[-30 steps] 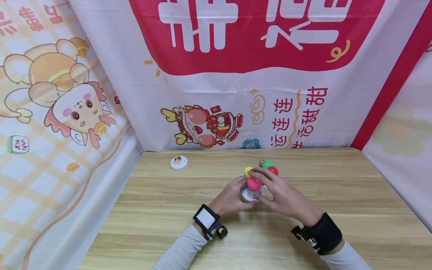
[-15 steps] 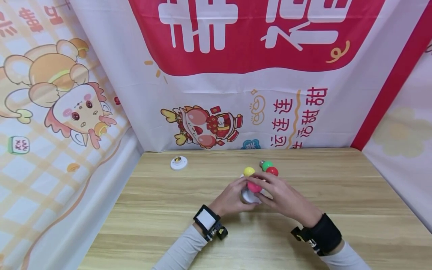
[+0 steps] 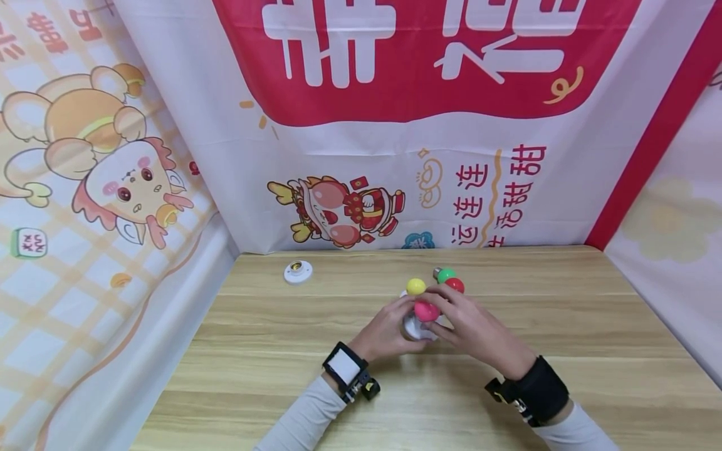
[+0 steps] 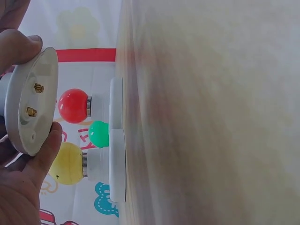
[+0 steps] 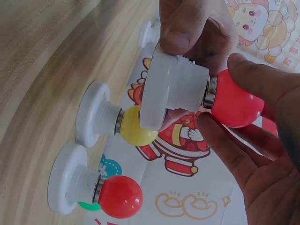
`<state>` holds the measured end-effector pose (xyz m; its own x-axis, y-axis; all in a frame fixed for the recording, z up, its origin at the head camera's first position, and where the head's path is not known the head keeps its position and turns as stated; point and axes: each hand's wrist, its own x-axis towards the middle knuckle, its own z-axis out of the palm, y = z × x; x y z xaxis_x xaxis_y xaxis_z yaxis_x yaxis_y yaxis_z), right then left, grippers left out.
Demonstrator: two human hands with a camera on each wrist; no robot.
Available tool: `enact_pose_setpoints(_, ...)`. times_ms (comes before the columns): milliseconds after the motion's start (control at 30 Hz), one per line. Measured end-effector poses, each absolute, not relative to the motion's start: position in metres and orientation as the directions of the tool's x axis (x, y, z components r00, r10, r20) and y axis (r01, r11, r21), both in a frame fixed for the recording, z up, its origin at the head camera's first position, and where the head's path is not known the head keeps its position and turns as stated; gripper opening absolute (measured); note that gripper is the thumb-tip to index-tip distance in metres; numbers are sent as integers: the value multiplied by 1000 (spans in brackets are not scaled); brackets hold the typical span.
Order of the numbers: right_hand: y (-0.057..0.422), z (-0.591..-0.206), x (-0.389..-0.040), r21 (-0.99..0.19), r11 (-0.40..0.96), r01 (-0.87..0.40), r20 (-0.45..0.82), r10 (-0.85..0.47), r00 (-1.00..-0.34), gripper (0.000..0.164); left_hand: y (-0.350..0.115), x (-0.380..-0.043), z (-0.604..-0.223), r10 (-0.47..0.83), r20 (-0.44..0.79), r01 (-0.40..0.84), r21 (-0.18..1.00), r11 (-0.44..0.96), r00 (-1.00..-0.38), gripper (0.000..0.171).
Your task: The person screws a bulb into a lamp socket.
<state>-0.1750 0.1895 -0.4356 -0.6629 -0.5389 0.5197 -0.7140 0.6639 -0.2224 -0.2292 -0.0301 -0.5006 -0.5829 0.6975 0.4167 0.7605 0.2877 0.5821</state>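
My left hand [image 3: 386, 331] grips a white round lamp holder [image 5: 159, 89] by its base, raised above the table. Two brass screws show in the underside of that holder in the left wrist view. A pinkish-red light bulb [image 5: 238, 101] sits at the holder's socket, part of its metal thread still showing. Thumb and fingers of my right hand [image 3: 479, 329] pinch the bulb from both sides. Just beyond the hands, a yellow bulb [image 4: 68, 164] and a red bulb [image 4: 74, 106] stand upright in white holders of their own.
Near the red bulb, a green bulb [image 3: 447, 275] lies on its side on the wooden table [image 3: 271, 351]. Farther left, a white holder without a bulb [image 3: 298, 272] rests near the back edge. Printed cloth [image 3: 350, 150] hangs behind the table.
My right fingers have shifted their hold around the pinkish-red bulb, dipping over it and then lifting slightly. The left hand keeps the holder in nearly the same place.
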Motion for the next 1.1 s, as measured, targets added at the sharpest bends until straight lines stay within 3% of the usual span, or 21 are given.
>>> enact_pose_setpoints(267, 193, -431, -171, -297, 687, -664, 426, -527, -735, 77, -31, -229, -499, 693, 405, 751, 587, 304, -597, 84)
enact_pose_setpoints(700, 193, -433, -173, -230, 651, -723, 500, -558, -662, 62, -30, -228, -499, 700, 428, 776, 559, 292, -572, 84)
enact_pose_setpoints(1100, 192, -437, -175, -199, 709, -676, 541, -496, -679, 59, -29, -227, -499, 702, 416, 767, 570, 295, -578, 79)
